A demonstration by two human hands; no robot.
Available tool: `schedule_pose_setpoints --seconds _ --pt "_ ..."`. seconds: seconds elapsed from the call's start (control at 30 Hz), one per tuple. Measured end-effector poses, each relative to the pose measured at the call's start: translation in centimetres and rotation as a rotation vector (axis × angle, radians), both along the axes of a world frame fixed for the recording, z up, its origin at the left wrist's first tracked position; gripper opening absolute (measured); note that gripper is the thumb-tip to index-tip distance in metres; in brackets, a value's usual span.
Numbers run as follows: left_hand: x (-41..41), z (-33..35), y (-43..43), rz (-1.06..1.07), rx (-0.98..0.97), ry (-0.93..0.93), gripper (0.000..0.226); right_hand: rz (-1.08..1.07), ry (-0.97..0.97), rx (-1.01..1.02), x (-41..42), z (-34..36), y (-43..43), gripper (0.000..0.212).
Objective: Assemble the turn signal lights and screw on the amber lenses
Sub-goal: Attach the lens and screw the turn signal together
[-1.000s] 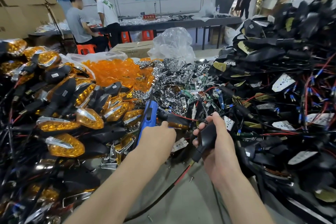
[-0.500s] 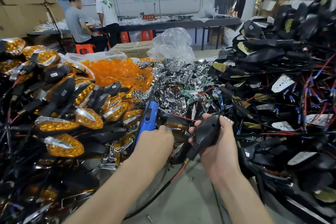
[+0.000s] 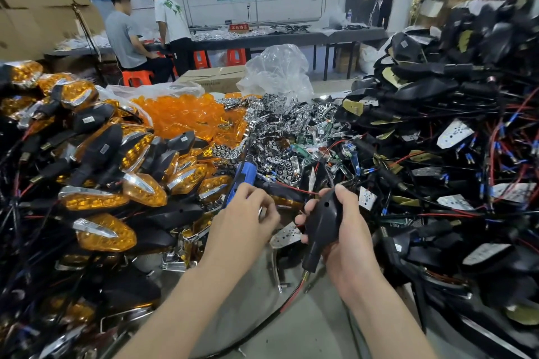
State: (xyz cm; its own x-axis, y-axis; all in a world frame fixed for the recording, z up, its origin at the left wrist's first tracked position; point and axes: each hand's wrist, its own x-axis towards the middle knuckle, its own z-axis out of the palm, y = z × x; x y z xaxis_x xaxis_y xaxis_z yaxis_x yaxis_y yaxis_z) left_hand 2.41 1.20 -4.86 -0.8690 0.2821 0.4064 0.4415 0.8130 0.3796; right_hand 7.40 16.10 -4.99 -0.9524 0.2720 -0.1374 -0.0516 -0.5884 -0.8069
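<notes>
My right hand (image 3: 344, 245) grips a black turn signal housing (image 3: 322, 221), back side up, with its stem pointing down and a red and black wire (image 3: 287, 302) trailing from it. My left hand (image 3: 243, 220) is curled round the handle of a blue electric screwdriver (image 3: 243, 175), whose tip points up and away. A small shiny part shows between the left fingers; I cannot tell what it is. Loose amber lenses (image 3: 180, 116) are heaped behind, beside a pile of chrome reflectors (image 3: 280, 131).
Finished amber signals (image 3: 102, 201) are stacked at the left. Black housings with wires (image 3: 437, 154) pile up at the right. A clear plastic bag (image 3: 277, 73) and a cardboard box (image 3: 215, 79) stand behind. Two people work at a far table (image 3: 291, 38).
My right hand has lifted and turned the black housing more upright, nearer to my left hand. My left hand has shifted slightly down the screwdriver and its fingers have curled closer.
</notes>
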Motion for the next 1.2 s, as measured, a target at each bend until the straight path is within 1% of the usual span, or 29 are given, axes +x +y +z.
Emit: schedule_pose_setpoints --seconds 0.07,0.13,0.27,0.4,0.43,0.53,0.63,0.77,0.83,0.93,1.0,1.1,1.2 --pt "-0.2 0.1 -0.1 0.003 0.115 -0.028 0.004 0.013 -0.012 0.036 -0.1 -0.2 -0.1 0.028" --pt "-0.3 0.1 -0.2 0.009 0.172 -0.073 0.009 0.028 -0.012 0.058 -0.1 -0.4 -0.2 0.028" --pt "-0.5 -0.3 -0.3 -0.001 0.205 -0.14 0.013 0.038 0.004 0.067 -0.1 -0.6 -0.2 0.028" --pt "-0.6 -0.3 -0.3 -0.045 0.206 -0.159 0.015 0.043 -0.002 0.05 -0.3 -0.8 -0.1 0.028" --pt "-0.5 -0.2 -0.3 -0.061 0.245 -0.161 0.014 0.044 -0.003 0.045 -0.3 -0.9 -0.1 0.028" --pt "0.0 0.4 0.0 -0.11 0.446 -0.183 0.013 0.045 0.006 0.037 -0.5 -1.2 -0.1 0.029" --pt "1.1 1.2 1.0 -0.182 0.638 -0.243 0.012 0.028 0.024 0.041 -0.7 -1.4 -0.1 0.03" --pt "3.0 1.6 2.9 -0.27 0.784 -0.255 0.014 -0.001 0.01 0.125 -0.8 -1.7 -0.3 0.036" --pt "3.5 1.3 3.7 -0.248 0.781 -0.227 0.013 -0.028 0.013 0.149 -0.7 -1.9 -0.5 0.038" --pt "3.7 0.6 4.3 -0.188 0.725 -0.135 0.005 -0.068 0.008 0.197 -0.8 -2.2 -0.6 0.04" --pt "3.7 0.2 4.3 -0.173 0.706 -0.079 0.004 -0.092 0.01 0.212 -0.8 -2.2 -0.7 0.045" --pt "3.7 0.1 4.3 -0.175 0.725 -0.083 0.005 -0.105 0.02 0.224 -1.0 -2.4 -0.5 0.052" --pt "3.5 0.1 4.3 -0.166 0.723 -0.086 0.005 -0.098 0.033 0.257 -0.9 -2.6 -0.6 0.051"
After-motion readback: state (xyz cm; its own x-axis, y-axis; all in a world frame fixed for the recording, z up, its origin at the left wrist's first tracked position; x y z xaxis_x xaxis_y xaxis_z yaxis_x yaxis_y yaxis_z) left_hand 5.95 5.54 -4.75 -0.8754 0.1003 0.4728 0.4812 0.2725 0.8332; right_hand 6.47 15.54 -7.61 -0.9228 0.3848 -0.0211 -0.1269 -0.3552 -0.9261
